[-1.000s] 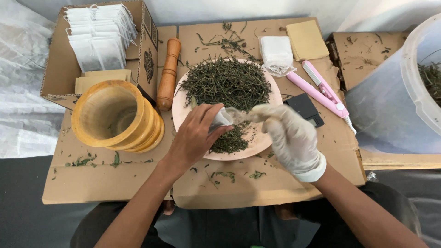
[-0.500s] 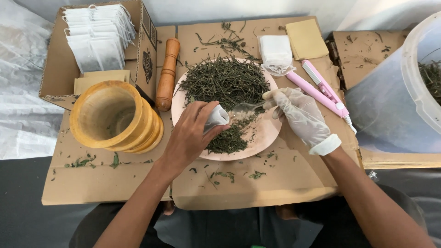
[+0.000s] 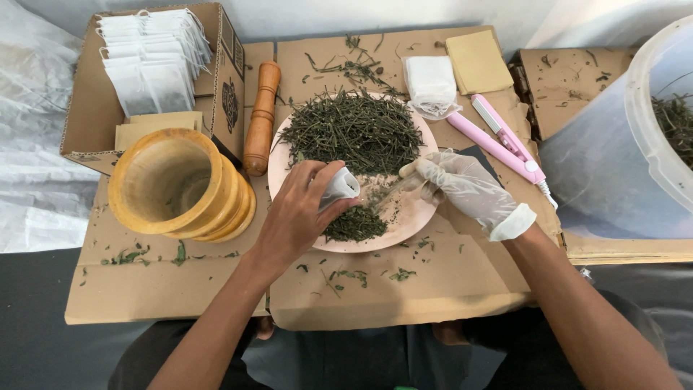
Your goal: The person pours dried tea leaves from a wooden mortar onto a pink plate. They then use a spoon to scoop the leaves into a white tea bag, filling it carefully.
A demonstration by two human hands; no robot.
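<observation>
Fingers of my left hand [image 3: 299,213] pinch a small white filter bag [image 3: 339,186] open over the pink plate [image 3: 404,217], while my gloved right hand [image 3: 462,186] grips a spoon [image 3: 386,193] against the dried herbs [image 3: 354,130], close for scooping.

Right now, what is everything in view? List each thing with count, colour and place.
plate: one, pale pink, centre of the cardboard.
dried herb stems: a dark green heap on the plate's far half, a smaller pile near its front edge.
wooden mortar: one, yellow-brown, left of the plate.
wooden pestle: one, brown, between box and plate.
cardboard box: one, far left, holding white sachets.
pink sealing tool: one, right of the plate.
bucket: one, translucent, far right.
left hand: bare, holding a small white sachet.
right hand: gloved, over the plate's right edge.
</observation>
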